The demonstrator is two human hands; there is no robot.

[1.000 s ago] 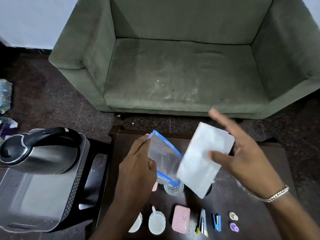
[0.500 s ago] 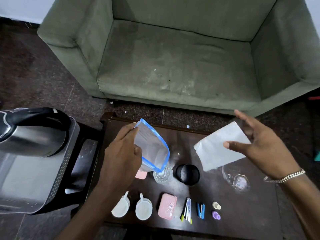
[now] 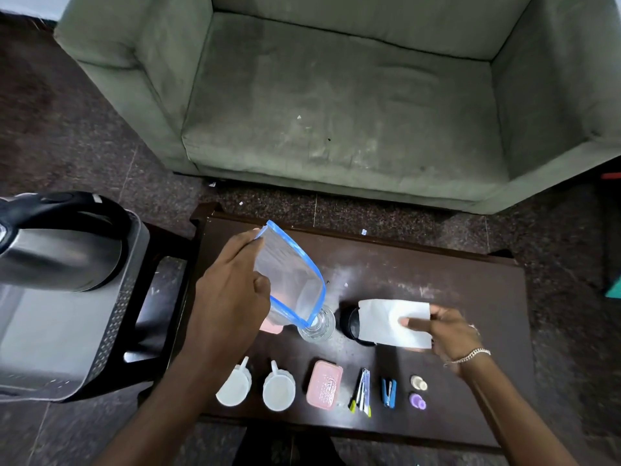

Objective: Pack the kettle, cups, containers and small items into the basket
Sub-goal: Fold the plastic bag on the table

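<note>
My left hand (image 3: 228, 294) holds a clear container with a blue rim (image 3: 289, 280), tilted above the dark table (image 3: 437, 284). My right hand (image 3: 447, 334) grips a white lid (image 3: 386, 319) low over a black cup (image 3: 351, 326). A clear glass (image 3: 321, 327) stands just under the container. Two white cups (image 3: 235, 386) (image 3: 279, 388), a pink box (image 3: 324, 383), small tools and caps lie along the near edge. The steel kettle (image 3: 57, 250) sits in the grey basket (image 3: 100, 338) at left.
A green sofa (image 3: 336, 112) stands beyond the table. The basket rests on a black stool (image 3: 161, 297) beside the table's left edge. A second pink item (image 3: 272, 327) peeks out below my left hand. A teal object (image 3: 613, 287) lies at the right edge.
My right hand carried the white lid away from the container, then down and left over the black cup. My left hand keeps the container tilted; the camera tipped downward.
</note>
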